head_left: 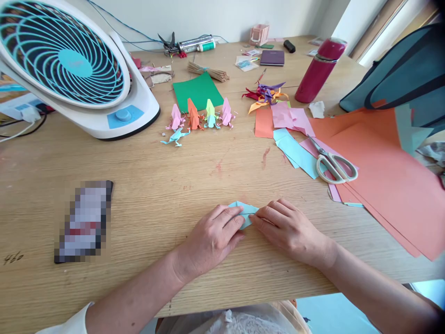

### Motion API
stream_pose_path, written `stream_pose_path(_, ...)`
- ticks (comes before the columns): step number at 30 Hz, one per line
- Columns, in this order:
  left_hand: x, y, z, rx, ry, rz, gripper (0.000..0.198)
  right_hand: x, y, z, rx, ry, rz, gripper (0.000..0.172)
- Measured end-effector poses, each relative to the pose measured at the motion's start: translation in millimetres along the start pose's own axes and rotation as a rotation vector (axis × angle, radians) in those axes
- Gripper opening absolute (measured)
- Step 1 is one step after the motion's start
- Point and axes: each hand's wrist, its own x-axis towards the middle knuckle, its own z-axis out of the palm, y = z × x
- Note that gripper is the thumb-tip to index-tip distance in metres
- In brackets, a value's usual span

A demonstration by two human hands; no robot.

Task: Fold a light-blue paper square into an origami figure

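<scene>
A small piece of folded light blue paper (247, 209) lies on the wooden table near its front edge, with a crease line running across its middle. My left hand (217, 232) presses its fingers down on the left part of the paper. At the right end, my right hand (290, 229) has thumb and fingers pinched together on the paper's tip, hiding it. Beyond the hands stand folded paper figures in pink (175, 117), orange (193, 114) and yellow-green with blue (210, 114). A light blue paper figure (176, 136) lies in front of them.
White-handled scissors (335, 167) rest on paper strips to the right, beside large orange sheets (385, 185). A phone-like blurred object (83, 222) lies left. A fan (128, 116) stands back left, a red bottle (318, 74) back right. A green sheet (198, 93) lies behind the figures.
</scene>
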Motion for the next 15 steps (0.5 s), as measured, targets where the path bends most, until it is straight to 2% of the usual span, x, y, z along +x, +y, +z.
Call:
stream_pose_path(3, 0.3, -1.0, 3.0, 0.008, 0.01, -0.014, 0.014, 1.6, -0.1, 1.5, 0.063, 0.029, 0.049, 0.02)
stream_pose_path(8, -1.6, -3.5, 7.2, 0.132, 0.09, 0.032, 0.016, 4.0, -0.4, 1.3, 0.141, 0.057, 0.104, 0.017)
stream_pose_path(15, -4.0, -3.4, 7.9, 0.233, 0.127, 0.076, 0.014, 5.8, -4.2, 3.8, 0.081, 0.034, 0.071, 0.016)
